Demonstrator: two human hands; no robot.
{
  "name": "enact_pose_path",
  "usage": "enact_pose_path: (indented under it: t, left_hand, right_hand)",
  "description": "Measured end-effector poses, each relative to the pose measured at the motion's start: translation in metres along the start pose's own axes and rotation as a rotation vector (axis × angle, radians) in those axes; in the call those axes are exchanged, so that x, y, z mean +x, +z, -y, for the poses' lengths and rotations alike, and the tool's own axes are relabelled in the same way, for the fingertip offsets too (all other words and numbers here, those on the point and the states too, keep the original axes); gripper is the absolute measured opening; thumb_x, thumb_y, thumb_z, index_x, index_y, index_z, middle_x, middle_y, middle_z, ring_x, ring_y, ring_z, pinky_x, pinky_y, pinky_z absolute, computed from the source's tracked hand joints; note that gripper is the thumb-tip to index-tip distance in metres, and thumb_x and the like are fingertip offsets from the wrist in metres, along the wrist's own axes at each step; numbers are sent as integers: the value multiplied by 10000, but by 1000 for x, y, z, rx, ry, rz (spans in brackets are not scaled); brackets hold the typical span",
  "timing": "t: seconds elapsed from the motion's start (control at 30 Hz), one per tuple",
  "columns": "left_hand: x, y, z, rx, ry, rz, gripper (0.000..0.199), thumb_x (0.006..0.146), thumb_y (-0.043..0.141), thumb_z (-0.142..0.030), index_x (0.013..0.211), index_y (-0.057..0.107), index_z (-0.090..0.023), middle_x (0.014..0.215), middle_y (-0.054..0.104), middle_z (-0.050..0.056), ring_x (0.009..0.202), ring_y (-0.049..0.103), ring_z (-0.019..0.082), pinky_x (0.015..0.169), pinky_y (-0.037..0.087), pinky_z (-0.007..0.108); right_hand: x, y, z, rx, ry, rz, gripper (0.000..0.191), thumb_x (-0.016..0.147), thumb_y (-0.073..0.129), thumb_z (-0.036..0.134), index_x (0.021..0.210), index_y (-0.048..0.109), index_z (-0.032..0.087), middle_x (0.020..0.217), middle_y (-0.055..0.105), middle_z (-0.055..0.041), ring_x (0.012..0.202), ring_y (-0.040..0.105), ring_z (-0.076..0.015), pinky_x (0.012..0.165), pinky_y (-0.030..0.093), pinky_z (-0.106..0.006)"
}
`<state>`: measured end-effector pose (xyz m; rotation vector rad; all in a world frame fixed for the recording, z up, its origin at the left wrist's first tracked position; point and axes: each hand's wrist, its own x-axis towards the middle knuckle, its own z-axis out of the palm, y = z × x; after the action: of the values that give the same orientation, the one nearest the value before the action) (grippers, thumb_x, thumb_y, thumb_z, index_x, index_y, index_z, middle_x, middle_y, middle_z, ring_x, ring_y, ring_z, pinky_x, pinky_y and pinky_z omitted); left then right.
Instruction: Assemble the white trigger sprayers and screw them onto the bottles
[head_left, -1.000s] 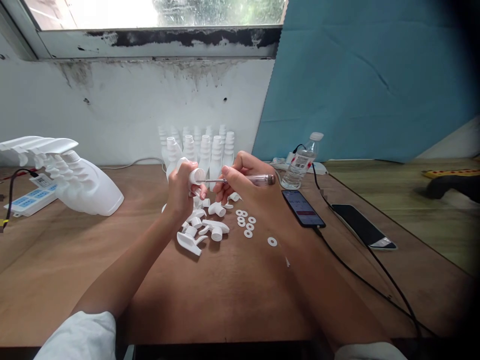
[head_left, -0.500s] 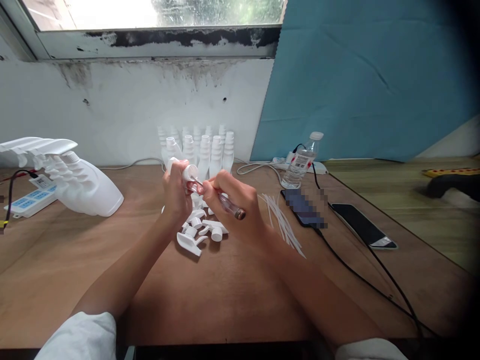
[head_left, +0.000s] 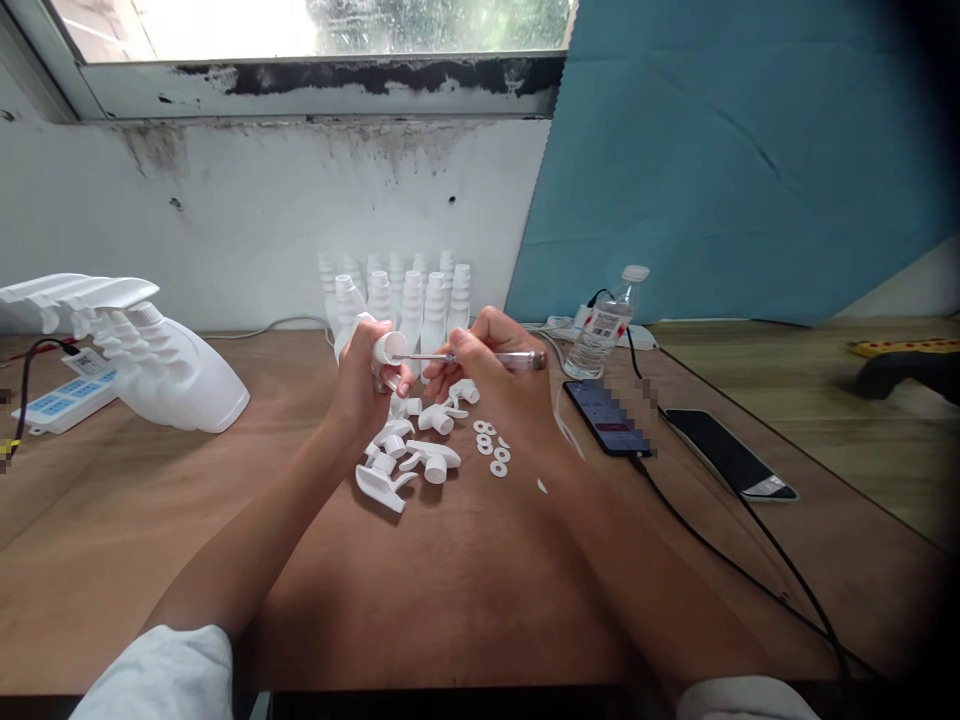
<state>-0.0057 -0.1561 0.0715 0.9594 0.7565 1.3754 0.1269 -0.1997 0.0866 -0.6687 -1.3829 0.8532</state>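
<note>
now swung level, the screwdriver (head_left: 523, 360) my right hand (head_left: 489, 362) grips reaches, from the right, the spray head (head_left: 391, 347) my left hand (head_left: 363, 378) clasps

The brown counter (head_left: 420, 600) carried white spray heads (head_left: 435, 465), flat rings (head_left: 493, 470) and, toward the back, upright bottles (head_left: 412, 310). A power strip (head_left: 67, 398) lay by spray bottles (head_left: 195, 375) at left; a water bottle (head_left: 600, 335), a phone (head_left: 591, 400) and a dark device (head_left: 720, 448) sat at right.
</note>
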Motion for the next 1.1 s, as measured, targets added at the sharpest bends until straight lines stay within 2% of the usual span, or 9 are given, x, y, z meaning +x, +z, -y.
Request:
enact_pose_path:
  t: [0.1,0.2,0.3,0.43,0.63,0.73,0.9,1.1]
  left_hand:
    - [0,-1,-1,-47,60,105,339,763,588,-351,601,333,-196,423,342,-77,304,434,84,377,315,209]
    - [1,-1,-3,-74,-32,150,336,760,586,-340,590,334,-196,404,315,-76,290,417,88,355,286,210]
    - [3,-2,-5,-148,-152,186,355,757,575,-337,564,312,-195,386,302,-73,287,393,84,373,331,217]
    - [5,-2,-5,-252,-238,173,377,774,540,-340,524,298,-194,373,300,-64,298,376,81,402,387,226]
    - [2,3,-5,-251,-238,127,447,833,444,-422,466,313,-202,359,352,-2,325,394,100,357,371,220]
    - [0,4,-8,-244,-248,80,455,840,447,-447,476,332,-201,361,335,-8,318,375,96,345,363,218]
    - [-1,4,-12,-271,-278,76,420,833,422,-391,471,335,-197,351,319,-10,327,380,95,377,402,220]
    - [-5,6,-12,-315,-318,114,381,823,423,-349,479,377,-191,362,380,-2,323,380,86,369,399,208]
  right_hand:
    - [8,-8,2,103,86,23,339,850,630,345,648,392,213,563,606,39,460,593,-109,434,519,-238]
    - [13,-14,2,169,168,55,348,831,649,352,647,387,217,549,599,42,452,595,-116,409,500,-231]
    - [13,-14,0,200,196,73,373,833,652,388,656,371,218,553,587,48,475,608,-116,429,504,-227]
    - [6,-4,-4,143,79,7,383,851,642,398,661,360,219,560,570,56,501,612,-111,484,530,-236]
    - [-7,13,-19,-14,-113,-41,307,909,570,344,689,390,227,602,603,39,559,621,-113,557,550,-256]
    - [-11,14,-25,-105,-212,-60,292,927,545,335,702,393,227,677,645,20,604,631,-116,579,556,-268]
    - [-13,13,-25,-202,-382,-61,286,943,530,294,707,384,224,728,667,10,649,643,-115,601,548,-268]
    - [-12,11,-23,-186,-399,-30,273,935,557,294,721,407,217,749,673,10,679,657,-123,611,546,-275]
